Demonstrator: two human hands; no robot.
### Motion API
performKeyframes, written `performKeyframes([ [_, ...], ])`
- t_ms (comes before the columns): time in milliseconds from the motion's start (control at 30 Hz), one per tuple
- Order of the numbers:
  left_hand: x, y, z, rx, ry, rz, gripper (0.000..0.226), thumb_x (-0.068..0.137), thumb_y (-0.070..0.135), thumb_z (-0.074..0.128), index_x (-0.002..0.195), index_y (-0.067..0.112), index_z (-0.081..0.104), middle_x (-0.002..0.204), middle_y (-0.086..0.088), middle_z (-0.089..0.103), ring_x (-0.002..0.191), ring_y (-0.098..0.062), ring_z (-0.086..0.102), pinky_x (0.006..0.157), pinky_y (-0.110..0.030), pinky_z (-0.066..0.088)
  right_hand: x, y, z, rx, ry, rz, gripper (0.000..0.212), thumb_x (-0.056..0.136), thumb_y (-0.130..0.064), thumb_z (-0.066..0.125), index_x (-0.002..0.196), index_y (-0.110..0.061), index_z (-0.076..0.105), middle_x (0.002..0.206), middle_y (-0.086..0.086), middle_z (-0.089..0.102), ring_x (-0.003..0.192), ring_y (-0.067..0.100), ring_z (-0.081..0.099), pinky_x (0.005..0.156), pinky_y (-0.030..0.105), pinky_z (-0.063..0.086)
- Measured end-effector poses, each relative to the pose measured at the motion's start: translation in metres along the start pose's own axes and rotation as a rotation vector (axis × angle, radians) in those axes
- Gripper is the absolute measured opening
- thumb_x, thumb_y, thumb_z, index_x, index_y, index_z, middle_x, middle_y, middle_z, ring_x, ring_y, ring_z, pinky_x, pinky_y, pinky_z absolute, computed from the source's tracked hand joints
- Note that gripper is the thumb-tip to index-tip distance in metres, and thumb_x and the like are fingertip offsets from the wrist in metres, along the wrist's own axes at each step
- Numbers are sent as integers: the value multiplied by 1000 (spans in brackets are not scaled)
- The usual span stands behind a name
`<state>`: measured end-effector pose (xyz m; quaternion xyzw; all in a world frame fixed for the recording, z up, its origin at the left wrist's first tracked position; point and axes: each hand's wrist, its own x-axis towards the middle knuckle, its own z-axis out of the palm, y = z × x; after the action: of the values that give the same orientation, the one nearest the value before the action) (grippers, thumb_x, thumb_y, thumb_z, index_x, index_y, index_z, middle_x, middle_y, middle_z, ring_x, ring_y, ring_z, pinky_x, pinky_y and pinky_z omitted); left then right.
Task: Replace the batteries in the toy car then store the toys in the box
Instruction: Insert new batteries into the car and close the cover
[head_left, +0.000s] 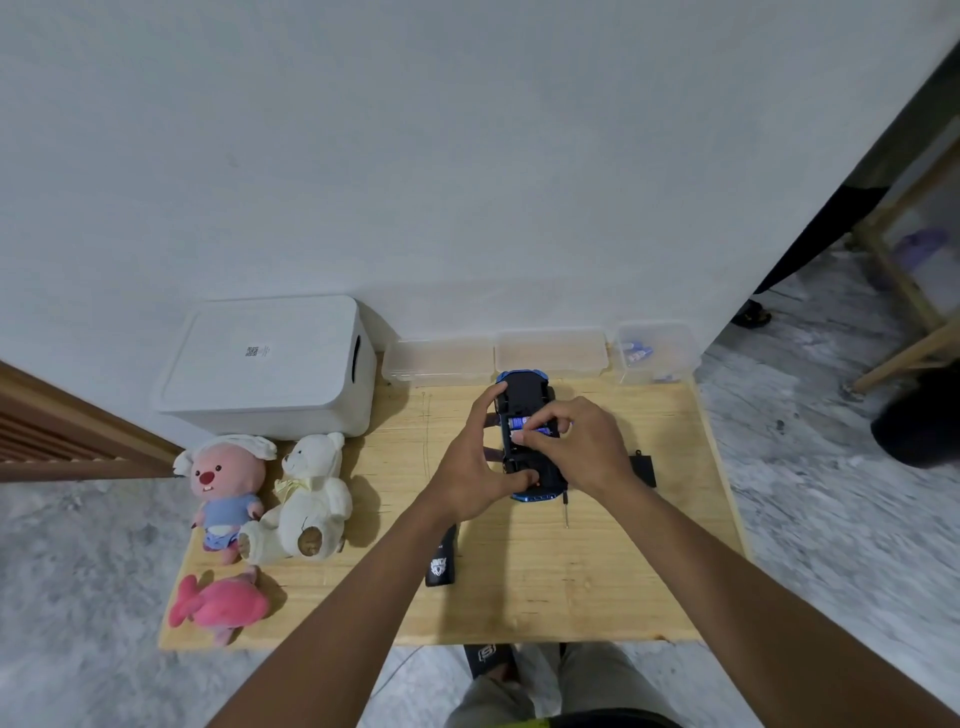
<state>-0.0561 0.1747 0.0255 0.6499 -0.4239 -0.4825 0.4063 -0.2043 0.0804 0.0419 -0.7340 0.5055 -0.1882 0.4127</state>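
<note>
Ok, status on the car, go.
Left hand grips upturned toy car. Right hand pinches battery in open bay. Battery cover off, lying beside car.

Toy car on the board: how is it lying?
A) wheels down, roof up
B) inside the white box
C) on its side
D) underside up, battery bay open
D: the toy car shows its black underside, with a blue battery exposed in the open bay. The left hand grips the car and the right hand pinches the battery.
</note>
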Motion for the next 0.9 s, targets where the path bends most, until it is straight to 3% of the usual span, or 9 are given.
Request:
performKeyframes([
  [167, -2, 0, 3, -10, 11, 6, 108, 78, 8, 86, 153, 55, 24, 143, 8, 50, 104, -21, 71, 84, -37, 64, -2, 2, -5, -8, 7, 4, 22, 72, -44, 86, 80, -32, 70, 68, -14, 47, 65, 5, 48, 56, 22, 36],
  [267, -1, 1, 6, -24, 13, -3, 109, 77, 7, 86, 153, 54, 24, 142, 8, 51, 103, -21, 71, 83, -38, 64, -3, 6, -4, -2, 13, 19, 33, 74, -44, 84, 89, -29, 59, 77, -13, 49, 70, 8, 51, 57, 26, 39],
  [367, -2, -2, 5, -52, 21, -12, 110, 76, 3, 87, 153, 52, 25, 141, 6, 51, 102, -21, 72, 81, -34, 63, -4, 10, -10, 30, -41, -8, 18, 93, -25, 63, 109, -30, 57, 99, -8, 55, 82, 14, 56, 60, 21, 38],
  [467, -3, -5, 4, -79, 19, -29, 111, 76, 0, 88, 155, 47, 25, 141, 6, 50, 104, -18, 70, 79, -27, 61, -4, 15, -22, 108, -132, -1, 37, 101, -7, 44, 128, -29, 54, 110, -6, 60, 82, 11, 61, 66, 21, 47],
  [567, -5, -9, 3, -74, 6, -36, 114, 74, 2, 90, 156, 47, 24, 143, 5, 49, 110, -19, 68, 84, -28, 60, -7, 19, -29, 318, -142, 58, 35, 96, -8, 62, 124, -27, 53, 114, -8, 70, 94, 10, 72, 77, 22, 54],
  [700, -7, -12, 3, -67, -19, -52, 117, 72, 7, 93, 154, 54, 23, 146, 6, 47, 110, -21, 70, 90, -37, 62, -14, 23, -26, 371, -22, 14, 26, 82, -8, 81, 100, -20, 66, 105, -4, 72, 94, 5, 70, 72, 16, 55],
  [800, -8, -12, 3, -59, -33, -49, 118, 71, 8, 93, 152, 56, 23, 147, 5, 47, 111, -24, 69, 93, -39, 61, -17, 22, -20, 393, 21, 10, 28, 81, -6, 81, 101, -22, 72, 93, 8, 68, 75, 9, 73, 64, 15, 55],
  [900, -8, -11, 2, -57, -31, -59, 117, 71, 9, 94, 151, 58, 24, 148, 5, 47, 111, -24, 69, 94, -41, 61, -17, 20, -18, 343, 32, 0, 34, 83, -10, 80, 112, -25, 70, 92, 1, 70, 78, 11, 73, 63, 15, 56],
])
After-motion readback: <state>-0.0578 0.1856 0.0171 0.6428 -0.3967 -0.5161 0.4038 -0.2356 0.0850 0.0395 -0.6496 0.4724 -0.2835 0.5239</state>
